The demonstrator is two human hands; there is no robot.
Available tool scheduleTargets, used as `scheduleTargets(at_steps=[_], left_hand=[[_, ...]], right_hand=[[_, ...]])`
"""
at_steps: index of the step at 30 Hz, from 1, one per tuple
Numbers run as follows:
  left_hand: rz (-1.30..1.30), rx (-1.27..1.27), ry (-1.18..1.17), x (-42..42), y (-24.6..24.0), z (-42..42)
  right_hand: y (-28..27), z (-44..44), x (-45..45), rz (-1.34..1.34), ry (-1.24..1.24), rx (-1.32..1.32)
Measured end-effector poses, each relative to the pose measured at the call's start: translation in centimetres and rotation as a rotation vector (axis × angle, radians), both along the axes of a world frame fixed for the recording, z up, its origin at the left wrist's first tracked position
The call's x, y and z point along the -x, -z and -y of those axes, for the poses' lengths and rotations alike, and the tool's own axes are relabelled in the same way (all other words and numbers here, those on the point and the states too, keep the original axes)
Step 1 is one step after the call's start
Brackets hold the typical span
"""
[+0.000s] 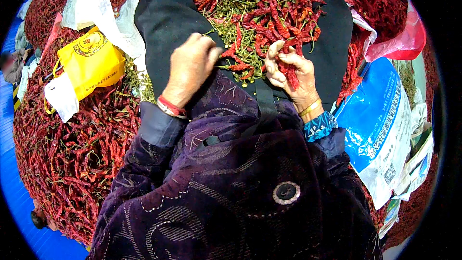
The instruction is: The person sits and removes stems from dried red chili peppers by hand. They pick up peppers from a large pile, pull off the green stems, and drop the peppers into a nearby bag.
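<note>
My right hand [294, 68] grips a few dried red chillies [291, 74] between thumb and fingers. On the other side, my left hand [195, 65] is curled above my dark-trousered leg, its thumb blurred by motion. Whether anything is pinched in it is hidden. Between and beyond the hands lies a heap of dried red chillies [270, 7] across my lap. Loose greenish-yellow chilli stems [234, 36] are scattered among them, thickest on the heap's left part.
A large chilli pile [83, 159] is at left, with a yellow bag [90, 63] and a white packet [61, 95] on it. At right lie a blue-and-white printed sack [375, 115] and a pink bag [400, 39]. Blue sheeting [14, 173] borders the left.
</note>
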State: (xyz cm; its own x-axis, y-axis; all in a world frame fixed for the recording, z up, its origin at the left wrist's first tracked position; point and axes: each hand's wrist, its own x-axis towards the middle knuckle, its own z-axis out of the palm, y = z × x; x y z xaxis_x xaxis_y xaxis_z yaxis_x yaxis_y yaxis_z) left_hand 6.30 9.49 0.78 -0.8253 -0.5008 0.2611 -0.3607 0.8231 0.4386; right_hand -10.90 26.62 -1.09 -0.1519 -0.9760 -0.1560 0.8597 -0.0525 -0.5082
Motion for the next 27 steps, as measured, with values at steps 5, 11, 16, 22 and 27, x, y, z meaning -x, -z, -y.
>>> scheduleTargets(at_steps=[5, 11, 16, 22, 27], left_hand=[[0.325, 0.083, 0.101, 1.0, 0.4, -0.6], [-0.114, -0.354, 0.038, 0.9, 0.5, 0.2], [-0.181, -0.913, 0.066, 0.6, -3.0, -2.3], [-0.171, -0.519, 0.223, 1.1, -2.0, -4.7], [-0.194, -0.870, 0.129, 1.2, -1.7, -4.8]], right_hand=[[0.3, -0.2, 0.2, 0.068, 0.020, 0.022], [0.5, -0.3, 0.2, 0.013, 0.074, 0.064], [-1.4, -0.1, -0.8, 0.022, -0.009, -0.013], [-2.2, 0.4, -2.8, 0.044, -0.064, -0.145], [-2.1, 0.5, -3.0, 0.090, -0.077, -0.138]])
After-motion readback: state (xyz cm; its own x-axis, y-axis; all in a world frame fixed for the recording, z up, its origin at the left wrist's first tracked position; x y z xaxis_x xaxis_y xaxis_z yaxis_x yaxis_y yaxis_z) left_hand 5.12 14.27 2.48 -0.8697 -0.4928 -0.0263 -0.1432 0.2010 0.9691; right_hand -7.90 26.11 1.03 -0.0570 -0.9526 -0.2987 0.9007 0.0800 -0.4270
